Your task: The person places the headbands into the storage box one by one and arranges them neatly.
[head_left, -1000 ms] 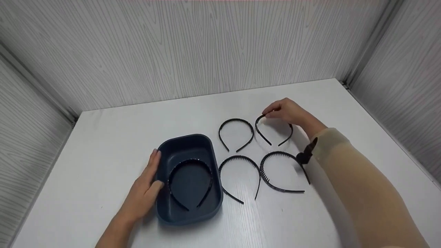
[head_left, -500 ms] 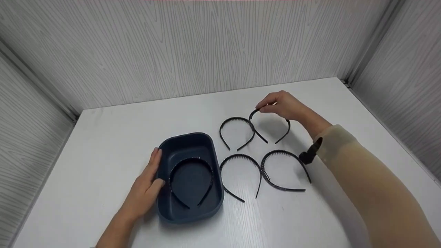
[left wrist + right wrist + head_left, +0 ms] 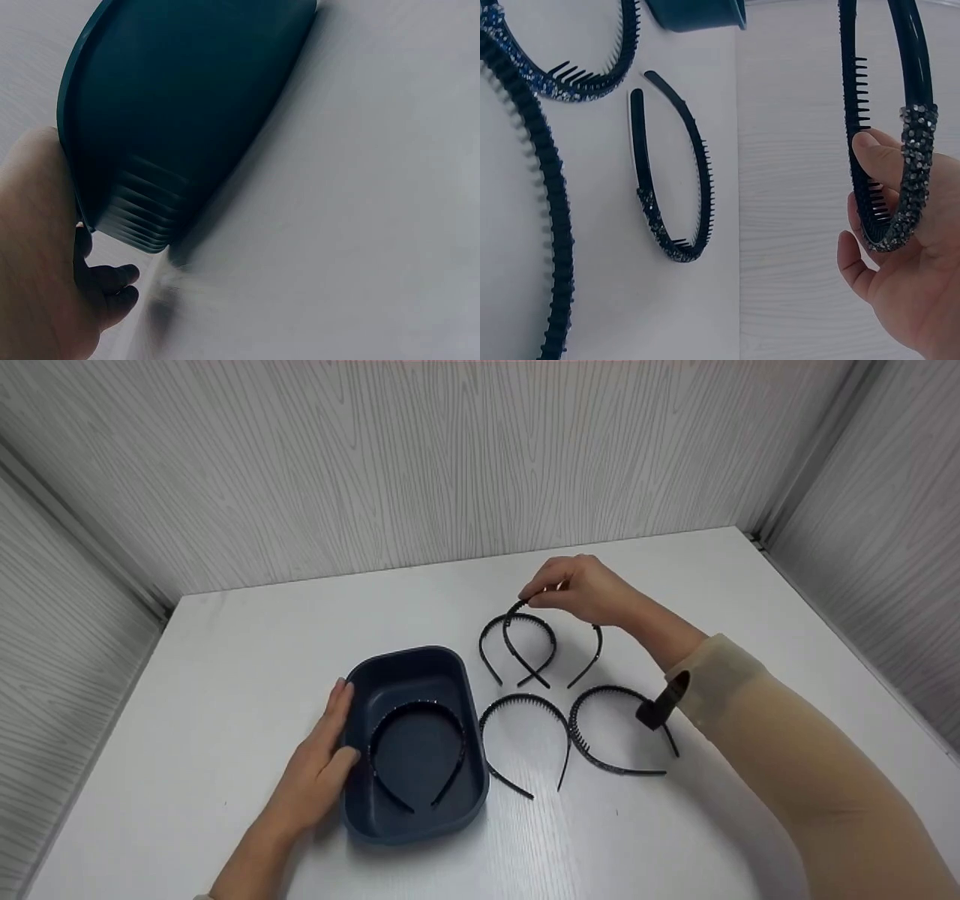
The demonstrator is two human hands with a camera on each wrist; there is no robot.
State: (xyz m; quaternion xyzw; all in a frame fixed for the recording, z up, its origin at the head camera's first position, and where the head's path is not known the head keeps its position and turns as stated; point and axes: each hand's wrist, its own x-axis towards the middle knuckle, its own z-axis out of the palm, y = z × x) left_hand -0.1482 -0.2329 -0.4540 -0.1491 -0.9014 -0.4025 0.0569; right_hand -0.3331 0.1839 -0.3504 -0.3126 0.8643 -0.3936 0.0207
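Note:
My right hand (image 3: 581, 589) pinches a black headband (image 3: 512, 641) at its top, above the table. In the right wrist view that headband (image 3: 915, 180) shows inner teeth and a glittery stone-covered section. Below it lies another black headband (image 3: 484, 652), partly overlapped in the head view. Two more, a front left headband (image 3: 525, 699) and a front right headband (image 3: 619, 770), lie nearer me. My left hand (image 3: 311, 772) rests against the left side of a dark blue bin (image 3: 412, 838), fingers fairly straight along the wall, thumb at the rim. One headband (image 3: 420, 705) lies inside the bin.
The white table (image 3: 247, 660) is bounded by a grainy back panel (image 3: 420, 465) and side panels. The bin's right wall stands close beside the front left headband. A black strap piece (image 3: 664, 705) hangs from my right sleeve over the front right headband.
My right hand has lifted the back right headband and carried it left, over the neighbouring one. My left hand and the bin have stayed in place.

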